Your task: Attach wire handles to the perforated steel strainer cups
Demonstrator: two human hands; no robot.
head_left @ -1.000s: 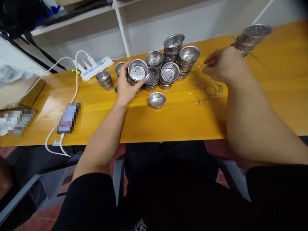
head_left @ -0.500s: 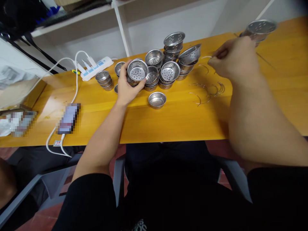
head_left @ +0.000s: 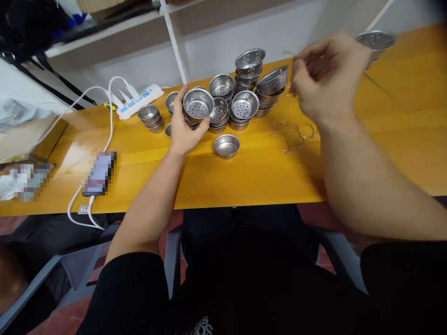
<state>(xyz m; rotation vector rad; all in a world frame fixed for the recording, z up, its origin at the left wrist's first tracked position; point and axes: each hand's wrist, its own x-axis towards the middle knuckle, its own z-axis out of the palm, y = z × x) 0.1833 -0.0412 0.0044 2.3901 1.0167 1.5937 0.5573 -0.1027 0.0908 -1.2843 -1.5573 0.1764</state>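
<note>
We hold a perforated metal cup (head_left: 198, 104) in the left hand (head_left: 186, 132), thumb and fingers wrapped around its outer wall, its mouth turned up. The right hand (head_left: 323, 88) hovers at about two o'clock from it, thumb and fingers drawn near each other; blur leaves us unable to tell whether they pinch a thin wire. To work well here, we would grip the held cup low on its wall, leaving its mouth free, and hold it level. We would lift the right hand well over the tilted cup (head_left: 274, 80), which leans on its stack between two and three o'clock from the held one and could easily be knocked off. The thin wire pieces (head_left: 295, 144) lie on the desk (head_left: 265, 181) at seven o'clock from the right hand; springy and tangle-prone, in our judgement, they call for a fingertip pinch, one at a time.
</note>
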